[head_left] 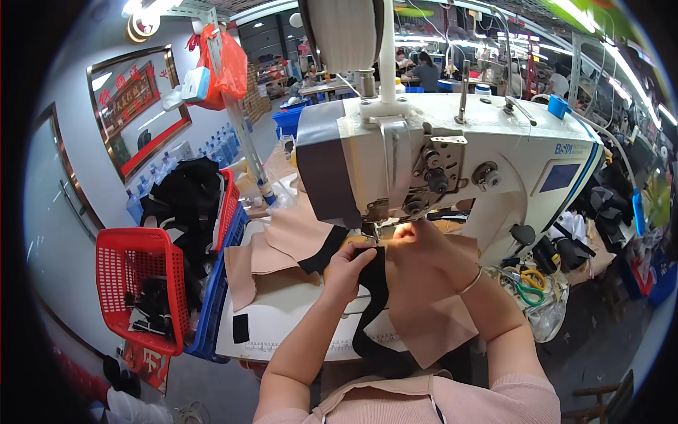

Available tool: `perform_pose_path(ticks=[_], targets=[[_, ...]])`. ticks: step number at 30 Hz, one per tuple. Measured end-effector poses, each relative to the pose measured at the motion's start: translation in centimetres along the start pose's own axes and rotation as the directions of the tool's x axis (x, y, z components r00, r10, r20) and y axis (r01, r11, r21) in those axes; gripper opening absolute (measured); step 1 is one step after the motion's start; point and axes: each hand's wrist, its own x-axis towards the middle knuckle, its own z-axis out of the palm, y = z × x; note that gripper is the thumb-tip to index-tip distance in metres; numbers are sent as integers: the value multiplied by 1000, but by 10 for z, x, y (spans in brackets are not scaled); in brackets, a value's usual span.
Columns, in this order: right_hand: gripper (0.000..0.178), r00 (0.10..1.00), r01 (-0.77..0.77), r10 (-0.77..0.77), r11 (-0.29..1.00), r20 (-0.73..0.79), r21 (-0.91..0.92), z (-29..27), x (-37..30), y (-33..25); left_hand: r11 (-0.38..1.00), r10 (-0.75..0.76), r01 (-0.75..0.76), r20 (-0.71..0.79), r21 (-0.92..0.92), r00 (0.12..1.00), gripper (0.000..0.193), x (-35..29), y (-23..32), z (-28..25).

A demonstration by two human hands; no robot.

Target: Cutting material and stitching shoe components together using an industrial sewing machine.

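Observation:
A white industrial sewing machine (452, 141) stands in front of me, its presser foot and needle (372, 232) low over the work. Just left of the needle, my left hand (345, 270) pinches a black fabric strip (374, 283) between thumb and fingers. The strip's tail curls down over the table's front edge. On the other side of the needle, my right hand (424, 244) has its fingers bent together at the edge of a pink fabric panel (427, 311), which hangs toward my lap. Its fingertips are partly blurred by bright light.
More pink pieces with black trim (296, 237) lie left of the needle. A red basket (173, 261) of black pieces stands at the left, beside a blue crate (224, 283). Green-handled scissors (528, 293) rest at the right. A black square (241, 328) is near the front edge.

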Motion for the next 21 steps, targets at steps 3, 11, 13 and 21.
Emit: perform_pose_path(ticks=[3, 11, 13, 21], targets=[[23, 984, 41, -65, 988, -166, -147, 7, 8, 7, 998, 32, -33, -13, -53, 999, 15, 4, -3, -2], [26, 990, -28, 33, 999, -138, 37, 9, 7, 5, 998, 57, -59, -41, -39, 998, 14, 11, 0, 2], [27, 991, -23, 34, 996, -128, 87, 9, 7, 4, 997, 50, -53, -56, -55, 997, 13, 12, 0, 4], [33, 982, 158, -147, 984, -119, 85, 11, 22, 20, 998, -67, 66, -96, -14, 993, 11, 16, 2, 4]])
